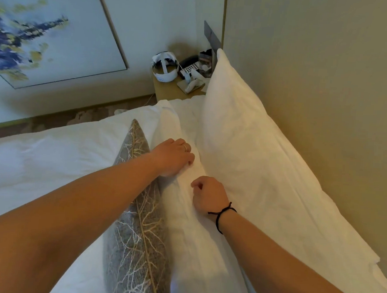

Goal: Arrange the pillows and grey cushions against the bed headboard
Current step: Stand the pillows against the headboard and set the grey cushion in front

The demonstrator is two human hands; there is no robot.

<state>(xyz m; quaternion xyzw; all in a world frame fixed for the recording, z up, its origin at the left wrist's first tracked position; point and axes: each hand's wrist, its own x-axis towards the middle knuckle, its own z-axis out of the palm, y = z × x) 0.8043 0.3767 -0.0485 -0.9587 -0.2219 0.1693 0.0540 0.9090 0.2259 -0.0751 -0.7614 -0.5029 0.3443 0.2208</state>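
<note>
Two hands work along the bed's head end. At far left we see open white duvet (39,166), then a grey cushion (137,233) standing on edge, touching the front white pillow (195,248). Our left hand (173,156) lies knuckles up on that pillow's top edge, fingers curled into the fabric, gripping it. Our right hand (207,197), a black cord at its wrist, pinches the same edge nearer us. Beyond, a second white pillow (244,145) leans against the headboard (327,98), with a cluttered bedside table (168,90) past its far corner.
</note>
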